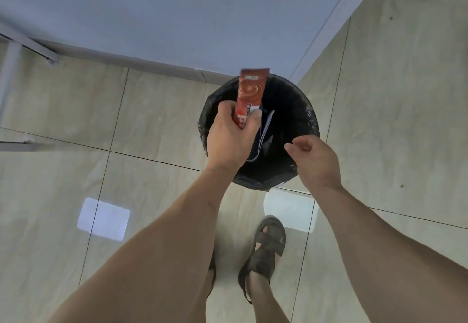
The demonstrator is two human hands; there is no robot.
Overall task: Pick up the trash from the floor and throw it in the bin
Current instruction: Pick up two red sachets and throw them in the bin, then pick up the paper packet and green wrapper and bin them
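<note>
We record the left hand (229,136) held over the near-left rim of the bin (304,100), its fingers and thumb curled round the lower end of a red wrapper (249,95); the wrapper stands nearly upright, its top edge reaching past the far rim toward the wall (177,14); it is over the opening, not inside it. We note the right hand (315,160) over the near-right rim, fingers loosely curled and gripping nothing, apart from the wrapper and from the left hand. The bin is round and lined with a black bag (210,105) folded over its edge; white paper (266,130) lies inside against the dark interior. The bin sits in a corner, its far edge just beside the skirting of the wall; a second wall line runs close on its right; open tiled floor (76,170) lies to the left and toward us. A sandalled foot (266,249) stands on the floor near the bin's near edge; pale metal framing (15,69) shows at the left margin, well apart from the bin.
</note>
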